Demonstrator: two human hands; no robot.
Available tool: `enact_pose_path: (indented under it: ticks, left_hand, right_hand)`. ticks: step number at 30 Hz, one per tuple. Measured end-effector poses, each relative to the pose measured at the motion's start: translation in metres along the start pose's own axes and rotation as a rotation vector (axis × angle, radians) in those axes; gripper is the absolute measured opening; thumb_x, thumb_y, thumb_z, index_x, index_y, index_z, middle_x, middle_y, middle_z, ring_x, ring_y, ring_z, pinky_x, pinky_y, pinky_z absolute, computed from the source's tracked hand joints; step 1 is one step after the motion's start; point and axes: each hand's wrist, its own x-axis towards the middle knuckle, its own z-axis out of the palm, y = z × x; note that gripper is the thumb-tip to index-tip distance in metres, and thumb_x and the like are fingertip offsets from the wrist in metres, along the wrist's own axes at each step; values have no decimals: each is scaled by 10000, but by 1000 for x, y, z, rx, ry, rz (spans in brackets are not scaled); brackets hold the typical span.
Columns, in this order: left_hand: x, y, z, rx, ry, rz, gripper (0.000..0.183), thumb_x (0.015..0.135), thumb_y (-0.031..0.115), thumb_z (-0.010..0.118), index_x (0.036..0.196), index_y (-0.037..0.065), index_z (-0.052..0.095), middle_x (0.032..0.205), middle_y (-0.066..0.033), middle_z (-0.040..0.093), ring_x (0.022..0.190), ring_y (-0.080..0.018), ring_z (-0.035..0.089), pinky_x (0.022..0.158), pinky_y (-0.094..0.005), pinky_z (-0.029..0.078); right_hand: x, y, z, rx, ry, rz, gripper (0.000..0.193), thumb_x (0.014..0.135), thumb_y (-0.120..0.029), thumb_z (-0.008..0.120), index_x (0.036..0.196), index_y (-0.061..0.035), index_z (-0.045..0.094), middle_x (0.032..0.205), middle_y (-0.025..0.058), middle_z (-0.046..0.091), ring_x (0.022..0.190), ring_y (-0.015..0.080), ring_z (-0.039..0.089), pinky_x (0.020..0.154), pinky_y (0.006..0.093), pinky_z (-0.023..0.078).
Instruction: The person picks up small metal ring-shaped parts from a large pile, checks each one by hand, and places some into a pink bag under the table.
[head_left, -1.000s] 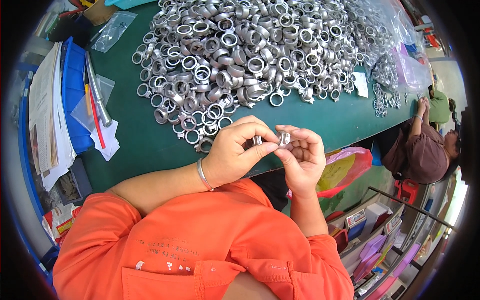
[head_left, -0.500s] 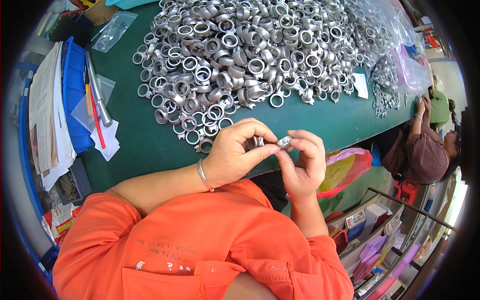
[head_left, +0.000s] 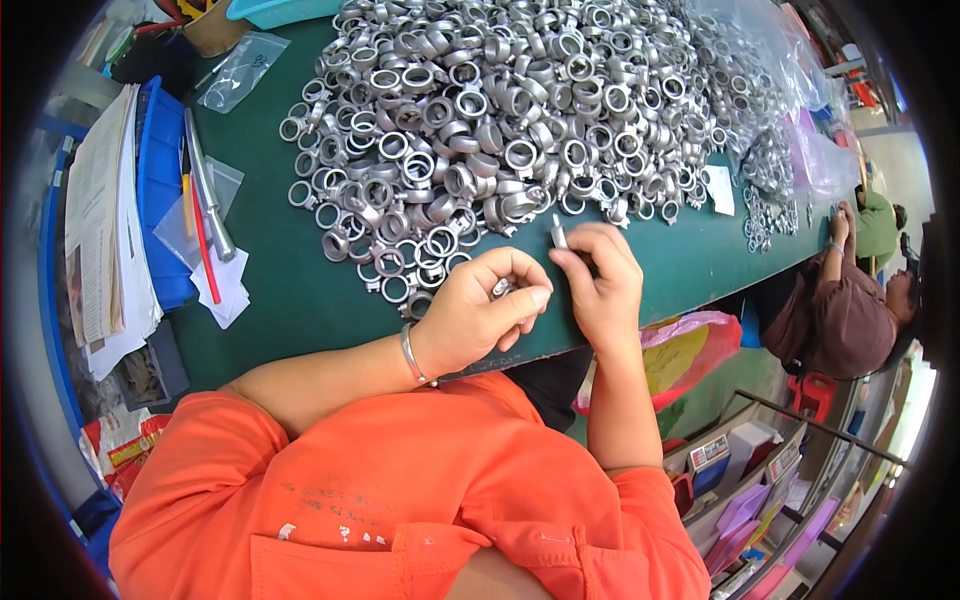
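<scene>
My left hand is closed with thumb and forefinger pressed together, over the near edge of the green table. A bit of a metal ring shows inside its curled fingers, the rest hidden by them. Just to its right, my right hand pinches another grey metal ring, seen edge-on and held upright between thumb and forefinger. The two hands are apart. Beyond them spreads a large heap of grey metal rings, each with a small lug on its side; the nearest ones lie close to my left hand.
At left stand a blue bin, papers, a metal rod and a red pen. A pink plastic bag sits below the table's edge. Far right, a person in a brown top works at the same table.
My hands have drawn apart. The right hand has moved up and away with its ring, which is turned edge-on; the left stays near its place. The view has shifted slightly.
</scene>
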Motion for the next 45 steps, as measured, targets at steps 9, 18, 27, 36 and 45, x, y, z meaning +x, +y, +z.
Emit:
enact_pose_path:
  ticks: [9, 18, 27, 36, 45]
  left_hand:
    - [1, -1, 0, 163, 33, 67, 97, 833, 79, 593, 895, 7, 570, 806, -22, 547, 532, -51, 471, 450, -166, 380]
    - [0, 1, 1, 581, 4, 439, 87, 747, 27, 662, 820, 38, 616, 848, -24, 556, 709, -76, 493, 600, -199, 386]
    - [-1, 1, 3, 207, 56, 117, 76, 835, 40, 551, 904, 31, 522, 777, -10, 530, 618, -58, 475, 487, -182, 379]
    - [2, -3, -1, -324, -197, -211, 274, 920, 290, 459, 956, 28, 532, 794, -26, 530, 647, -78, 494, 453, -193, 416]
    - [3, -6, -2, -295, -98, -163, 199, 916, 226, 479, 901, 34, 530, 769, -33, 544, 595, -87, 483, 470, -208, 404]
  right_hand:
    - [-23, -21, -14, 121, -78, -197, 141, 686, 41, 670, 793, -14, 598, 877, 119, 609, 752, 222, 593, 652, 282, 482]
    - [-32, -26, -10, 706, -27, 297, 147, 897, -31, 464, 996, 49, 537, 847, 84, 589, 725, 106, 555, 617, 225, 462]
    - [-36, -19, -6, 958, 11, 65, 366, 714, 105, 636, 1038, 17, 490, 1044, 163, 539, 942, 205, 560, 798, 291, 479]
    - [-29, -35, -13, 235, -15, -272, 176, 688, 121, 616, 795, -18, 607, 955, 129, 601, 884, 266, 575, 727, 315, 482]
    - [-35, -29, -9, 680, 90, 108, 228, 738, 107, 611, 954, 54, 557, 922, 152, 600, 822, 199, 600, 720, 289, 504]
